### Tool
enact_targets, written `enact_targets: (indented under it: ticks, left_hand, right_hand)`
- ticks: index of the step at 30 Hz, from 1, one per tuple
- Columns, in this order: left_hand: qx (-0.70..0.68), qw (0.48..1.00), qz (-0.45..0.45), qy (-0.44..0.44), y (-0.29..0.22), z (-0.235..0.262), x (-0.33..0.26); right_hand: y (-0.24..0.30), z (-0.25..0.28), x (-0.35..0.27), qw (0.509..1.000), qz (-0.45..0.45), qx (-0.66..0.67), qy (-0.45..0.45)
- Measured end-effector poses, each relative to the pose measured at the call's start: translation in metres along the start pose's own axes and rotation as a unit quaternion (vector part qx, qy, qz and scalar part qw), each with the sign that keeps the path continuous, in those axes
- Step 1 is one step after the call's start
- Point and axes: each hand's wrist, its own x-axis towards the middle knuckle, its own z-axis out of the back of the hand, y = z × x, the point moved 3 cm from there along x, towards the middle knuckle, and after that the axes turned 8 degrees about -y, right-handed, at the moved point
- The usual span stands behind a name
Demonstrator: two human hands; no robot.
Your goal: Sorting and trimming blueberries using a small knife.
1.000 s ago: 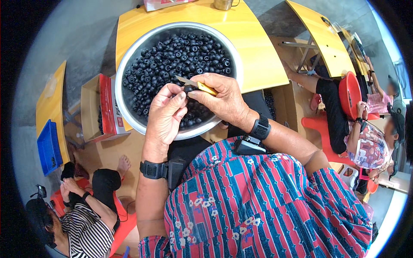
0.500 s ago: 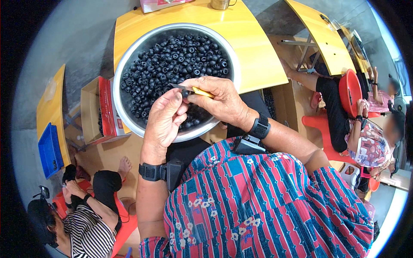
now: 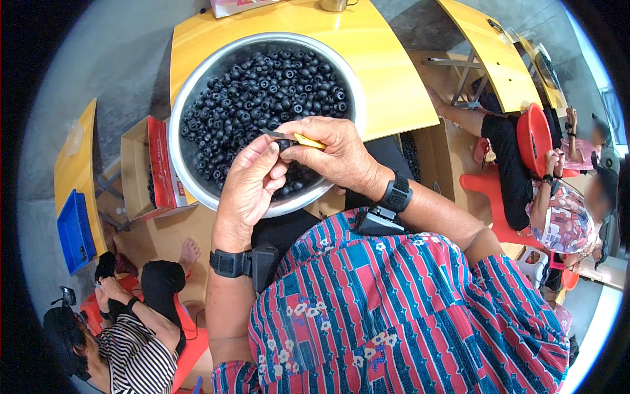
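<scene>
The right hand point(image 3: 341, 154) was closed on a yellow-handled knife point(image 3: 292, 138); the left hand point(image 3: 252, 184) pinched one black ring point(image 3: 283, 144) at the blade, above the bowl point(image 3: 180, 111). The blade sat close to the left fingertips point(image 3: 269, 152), so a slip could likely nick them or drop the ring.

A small black ring-shaped piece point(image 3: 283, 144) is pinched between the left hand point(image 3: 252, 184) and the right hand point(image 3: 331, 154), at the 5 o'clock part of the bowl; a yellow-handled tool point(image 3: 293, 138) lies nearly level in the right hand, its thin metal tip pointing toward 9 o'clock, touching the piece.
</scene>
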Motion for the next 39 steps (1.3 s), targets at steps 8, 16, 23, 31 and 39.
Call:
enact_targets:
  ticks: [8, 16, 23, 31, 39]
  left_hand:
    - [-0.032, 0.998, -0.046, 0.012, -0.006, -0.005, -0.006]
    - [-0.052, 0.997, -0.045, 0.021, -0.007, -0.007, -0.007]
    - [-0.078, 0.995, -0.050, 0.033, -0.005, -0.005, -0.007]
    - [-0.078, 0.995, -0.047, 0.026, -0.005, -0.007, -0.007]
    - [-0.070, 0.997, -0.037, 0.019, -0.004, -0.005, -0.005]
  right_hand:
    - [0.013, 0.005, -0.002, 0.994, 0.063, -0.087, -0.017]
    - [0.020, -0.003, -0.004, 0.976, 0.079, -0.201, 0.011]
    - [0.016, -0.002, -0.004, 0.974, 0.089, -0.208, 0.008]
    - [0.015, -0.001, -0.004, 0.971, 0.085, -0.221, 0.013]
    - [0.012, -0.001, -0.003, 0.980, 0.076, -0.184, -0.003]
